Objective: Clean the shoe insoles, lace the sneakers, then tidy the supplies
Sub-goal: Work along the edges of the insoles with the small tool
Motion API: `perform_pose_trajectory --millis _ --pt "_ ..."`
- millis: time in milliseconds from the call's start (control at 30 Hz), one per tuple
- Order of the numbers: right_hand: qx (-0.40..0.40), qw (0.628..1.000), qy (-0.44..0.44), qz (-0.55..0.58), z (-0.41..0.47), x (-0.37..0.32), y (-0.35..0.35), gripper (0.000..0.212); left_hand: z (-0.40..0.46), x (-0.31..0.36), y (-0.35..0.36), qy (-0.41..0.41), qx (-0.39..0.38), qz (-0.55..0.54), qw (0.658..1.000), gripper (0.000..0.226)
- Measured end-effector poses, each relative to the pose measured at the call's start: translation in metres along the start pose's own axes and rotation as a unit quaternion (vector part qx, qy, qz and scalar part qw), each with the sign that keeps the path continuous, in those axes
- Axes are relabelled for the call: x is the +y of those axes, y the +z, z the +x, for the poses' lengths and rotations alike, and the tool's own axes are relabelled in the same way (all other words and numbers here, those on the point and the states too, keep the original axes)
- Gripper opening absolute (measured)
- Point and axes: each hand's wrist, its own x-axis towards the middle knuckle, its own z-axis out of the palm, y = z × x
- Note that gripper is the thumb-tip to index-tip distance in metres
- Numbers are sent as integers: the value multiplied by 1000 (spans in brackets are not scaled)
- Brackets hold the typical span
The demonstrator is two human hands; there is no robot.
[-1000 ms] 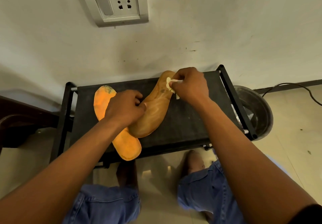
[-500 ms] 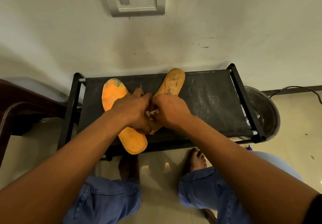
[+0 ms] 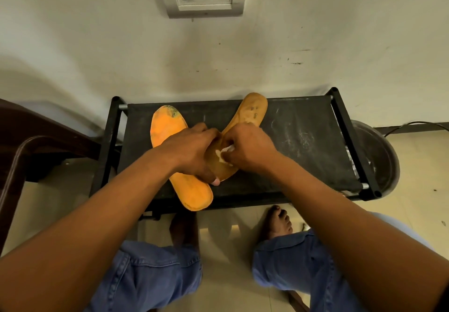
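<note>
— Why is the brown insole (image 3: pixel 251 111) pinned down near its heel end?

— So that it is kept from sliding on the black rack (image 3: pixel 303 141) while it is rubbed. It is gripped at its edge by the left hand (image 3: pixel 192 152), with the thumb tucked under the heel.

— And the right hand (image 3: pixel 247 149)?

— A small white wipe (image 3: pixel 224 152) is pinched in its curled fingers and pressed onto the middle of that insole, just beside the left hand. The cleaning step is judged to be under way.

— Where is the other one kept?

— The orange insole (image 3: pixel 167 127) is laid flat on the rack, partly under the left wrist, its heel hanging over the front edge; dirt is seen at its toe, so it is probably yet to be wiped.

— Is anything else noted?

— A round metal bin (image 3: pixel 381 156) is set on the floor just right of the rack. No sneakers or laces are seen.
</note>
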Motion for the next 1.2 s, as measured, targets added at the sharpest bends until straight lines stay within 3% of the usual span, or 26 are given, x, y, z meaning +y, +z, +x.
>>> perform_pose_trajectory --millis 100,333,433,567,733,900,1100,1200 --pt "20 997 -29 -62 -6 -8 5 21 1 -3 2 2 3 -6 1000 111" --pt "117 984 82 -103 2 13 -6 15 4 -6 5 2 0 -2 1000 118" --pt "81 992 80 -52 4 12 -7 17 4 -4 5 0 4 5 1000 116" --pt "13 999 8 -44 -4 -9 3 15 6 -4 6 -5 5 9 1000 112" --pt "76 990 57 -106 -2 -4 0 14 7 -6 8 -7 0 18 1000 116" --pt "123 981 123 -84 5 15 -8 12 5 -6 7 16 10 -8 1000 122" --pt "112 987 111 -30 11 19 -5 10 7 -21 -3 13 -27 16 999 118" --pt "69 996 46 18 6 4 4 14 6 -17 -3 -21 -27 53 998 111"
